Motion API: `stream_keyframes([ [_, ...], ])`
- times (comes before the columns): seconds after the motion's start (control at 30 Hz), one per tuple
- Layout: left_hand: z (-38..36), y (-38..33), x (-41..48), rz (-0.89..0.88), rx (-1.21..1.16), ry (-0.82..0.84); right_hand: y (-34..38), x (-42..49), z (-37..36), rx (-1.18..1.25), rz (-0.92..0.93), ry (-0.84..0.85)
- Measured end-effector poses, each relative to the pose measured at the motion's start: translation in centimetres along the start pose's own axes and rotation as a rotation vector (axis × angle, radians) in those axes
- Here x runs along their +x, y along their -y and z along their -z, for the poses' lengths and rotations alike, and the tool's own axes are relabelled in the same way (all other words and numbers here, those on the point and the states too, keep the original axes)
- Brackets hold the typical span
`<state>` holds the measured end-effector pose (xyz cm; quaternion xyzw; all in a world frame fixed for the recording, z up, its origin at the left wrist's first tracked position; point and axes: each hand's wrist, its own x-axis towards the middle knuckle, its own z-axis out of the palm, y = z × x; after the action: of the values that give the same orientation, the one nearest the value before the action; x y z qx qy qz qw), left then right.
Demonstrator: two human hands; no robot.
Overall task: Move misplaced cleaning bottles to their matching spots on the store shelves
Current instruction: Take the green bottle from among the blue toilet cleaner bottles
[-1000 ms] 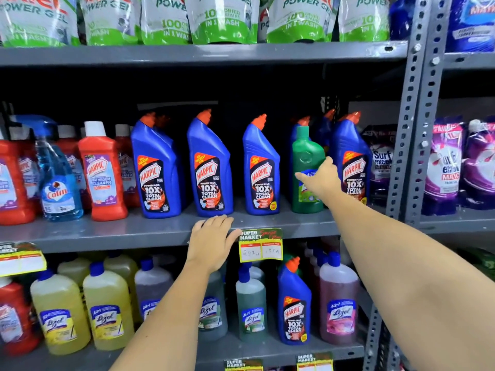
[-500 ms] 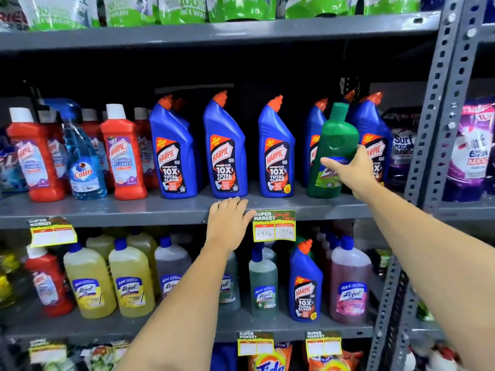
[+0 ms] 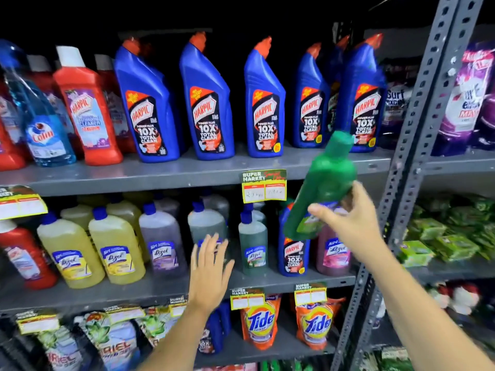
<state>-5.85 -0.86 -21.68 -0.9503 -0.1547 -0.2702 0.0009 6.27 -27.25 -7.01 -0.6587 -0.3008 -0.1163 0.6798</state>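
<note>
My right hand [image 3: 345,223] grips a green bottle [image 3: 325,183] by its lower body and holds it tilted in the air, in front of the edge of the upper grey shelf [image 3: 171,175]. Behind it, a row of blue Harpic bottles [image 3: 206,103] stands on that shelf. My left hand [image 3: 211,269] is open with fingers spread, in front of the Lizol bottles [image 3: 206,226] on the shelf below. A single blue Harpic bottle [image 3: 293,250] stands among those Lizol bottles, next to a dark green Lizol bottle [image 3: 253,245].
Red Harpic bottles [image 3: 88,108] and a blue Colin spray [image 3: 42,124] stand at upper left. Yellow Lizol bottles [image 3: 93,247] fill the lower left. Tide pouches [image 3: 259,322] hang on the bottom shelf. A grey perforated upright [image 3: 417,129] divides the racks on the right.
My right hand has lifted the green bottle off the upper shelf and brought it down and forward. My left hand has dropped from the shelf edge to the Lizol row.
</note>
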Motion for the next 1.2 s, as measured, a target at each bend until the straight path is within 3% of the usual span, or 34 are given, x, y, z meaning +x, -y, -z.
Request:
stream_keyframes([
  [0.2, -7.8, 3.5, -4.2, 0.039, 0.000, 0.462, -9.3, -6.1, -7.1, -0.051, -0.208, 0.047],
  [0.37, -11.0, 4.0, -3.2, -0.011, 0.029, 0.602, -15.0, -7.2, -11.2, -0.123, -0.294, 0.052],
  [0.8, -13.6, 4.2, -4.6, -0.030, -0.032, 0.499, -19.2, -7.2, -14.1, -0.283, -0.342, 0.103],
  [1.0, -14.0, 4.0, -4.6, -0.008, -0.012, 0.546, -20.8, -8.0, -13.0, -0.384, -0.398, 0.232],
  [1.2, -14.0, 3.8, -4.6, 0.004, 0.013, 0.542, -21.4, -7.9, -13.2, -0.395, -0.405, 0.236],
])
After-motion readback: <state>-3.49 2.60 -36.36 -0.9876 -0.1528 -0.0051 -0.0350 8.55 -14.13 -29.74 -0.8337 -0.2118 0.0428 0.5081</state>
